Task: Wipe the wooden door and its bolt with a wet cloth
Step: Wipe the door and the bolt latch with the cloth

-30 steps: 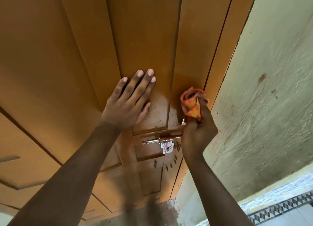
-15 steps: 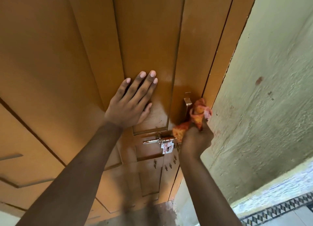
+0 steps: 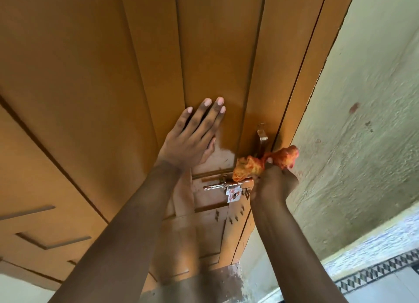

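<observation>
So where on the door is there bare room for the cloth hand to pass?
Free: the door panels above the left hand, and the plain stile above the handle. Crowded: around the bolt, where the right hand holds the cloth.

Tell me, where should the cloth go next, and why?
Probably a little down onto the bolt. The right hand holds the cloth bunched just above it, the left hand steadies the door, and the bolt's plate looks smeared.
</observation>
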### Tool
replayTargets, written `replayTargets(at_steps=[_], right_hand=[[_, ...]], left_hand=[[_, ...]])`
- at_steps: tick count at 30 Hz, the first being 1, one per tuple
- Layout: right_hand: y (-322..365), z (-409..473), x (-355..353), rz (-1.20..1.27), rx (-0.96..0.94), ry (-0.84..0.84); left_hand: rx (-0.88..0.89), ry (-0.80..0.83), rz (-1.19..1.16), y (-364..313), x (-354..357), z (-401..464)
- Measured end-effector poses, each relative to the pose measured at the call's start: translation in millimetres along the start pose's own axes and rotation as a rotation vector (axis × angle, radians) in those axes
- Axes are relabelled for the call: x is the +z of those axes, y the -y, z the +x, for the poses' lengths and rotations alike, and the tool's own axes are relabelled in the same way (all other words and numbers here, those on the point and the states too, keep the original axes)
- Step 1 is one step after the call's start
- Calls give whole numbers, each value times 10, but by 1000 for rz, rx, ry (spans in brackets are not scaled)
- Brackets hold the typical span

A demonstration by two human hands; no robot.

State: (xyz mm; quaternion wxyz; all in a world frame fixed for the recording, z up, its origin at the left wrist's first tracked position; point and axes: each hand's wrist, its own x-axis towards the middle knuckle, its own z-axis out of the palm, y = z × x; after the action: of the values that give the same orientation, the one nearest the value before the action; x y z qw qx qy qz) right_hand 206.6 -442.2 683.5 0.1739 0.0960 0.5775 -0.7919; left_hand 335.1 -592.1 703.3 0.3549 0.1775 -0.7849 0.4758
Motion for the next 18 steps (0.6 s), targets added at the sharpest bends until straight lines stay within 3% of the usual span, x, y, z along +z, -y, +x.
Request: replayTargets(at_steps=[3, 8, 12, 15, 18], right_hand=[[-49, -58, 19, -123, -124, -32], [53, -125, 116, -118, 47, -90], [308, -289, 179, -67, -131, -74], [312, -326, 234, -220, -256, -144], [281, -361, 251, -263, -138, -206]], left_hand=[[7, 1, -24, 7, -1, -1], [-5, 20, -76, 14, 19, -3], [-4, 37, -109, 34, 40, -18], [3, 43, -176, 40, 16, -59], [21, 57, -216, 16, 47, -177]])
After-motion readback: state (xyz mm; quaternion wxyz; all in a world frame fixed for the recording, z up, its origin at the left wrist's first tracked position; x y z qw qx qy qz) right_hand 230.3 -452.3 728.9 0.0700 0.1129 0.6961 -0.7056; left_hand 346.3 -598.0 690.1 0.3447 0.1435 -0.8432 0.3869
